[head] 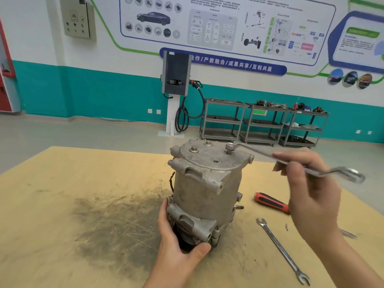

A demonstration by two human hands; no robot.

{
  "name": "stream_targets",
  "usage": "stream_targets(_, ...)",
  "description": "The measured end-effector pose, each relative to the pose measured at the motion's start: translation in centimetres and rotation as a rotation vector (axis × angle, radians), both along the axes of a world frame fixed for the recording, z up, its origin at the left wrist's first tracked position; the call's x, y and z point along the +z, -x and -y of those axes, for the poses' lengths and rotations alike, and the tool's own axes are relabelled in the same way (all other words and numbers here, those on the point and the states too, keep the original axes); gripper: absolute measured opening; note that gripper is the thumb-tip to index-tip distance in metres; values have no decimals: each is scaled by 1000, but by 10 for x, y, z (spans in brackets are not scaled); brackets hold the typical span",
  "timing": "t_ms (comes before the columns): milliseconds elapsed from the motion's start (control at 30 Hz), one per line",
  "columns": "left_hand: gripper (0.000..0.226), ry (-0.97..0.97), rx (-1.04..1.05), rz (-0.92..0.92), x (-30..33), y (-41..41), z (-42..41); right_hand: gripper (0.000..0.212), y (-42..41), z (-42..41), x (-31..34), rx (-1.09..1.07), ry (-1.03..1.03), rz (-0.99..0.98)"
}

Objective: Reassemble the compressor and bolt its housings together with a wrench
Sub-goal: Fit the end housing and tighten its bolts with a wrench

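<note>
Fingers (291, 163) of the right hand (307, 183) pinch the offset steel ring wrench (259, 153), its ring seated on a raised bolt (229, 149) atop the upright grey cast-aluminium compressor (205, 183), mid-table (62, 204). The left hand (176, 235) grips the compressor's base. Bolting is underway; next comes a steady swing, probably tightening.

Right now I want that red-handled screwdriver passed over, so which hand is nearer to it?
Right. The right hand, gripping the ring wrench, hangs just above the screwdriver. The left hand holds the compressor base, on its far side.
</note>
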State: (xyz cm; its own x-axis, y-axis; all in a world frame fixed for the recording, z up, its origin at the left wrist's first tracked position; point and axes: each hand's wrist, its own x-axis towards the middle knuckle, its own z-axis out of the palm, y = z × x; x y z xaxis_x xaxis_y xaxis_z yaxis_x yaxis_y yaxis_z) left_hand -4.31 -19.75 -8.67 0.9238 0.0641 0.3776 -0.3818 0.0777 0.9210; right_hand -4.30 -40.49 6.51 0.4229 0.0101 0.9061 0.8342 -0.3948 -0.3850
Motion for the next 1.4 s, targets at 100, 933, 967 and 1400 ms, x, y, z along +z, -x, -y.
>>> stream_targets(100, 125, 15, -7, -3, 0, 0, 0, 34, 10, -18, 17, -248, 426, 284)
stream_targets(933, 133, 91, -47, -26, 3, 0, 1, 18, -138, -24, 84, -108, -200, -1171)
stream_targets(967, 132, 86, -44, -25, 3, 0, 1, 12, -129, -11, 76, -72, -334, -1121)
stream_targets(1400, 128, 61, -24, -6, 6, 2, 0, 31, 34, -22, 29, -175, 419, 457)
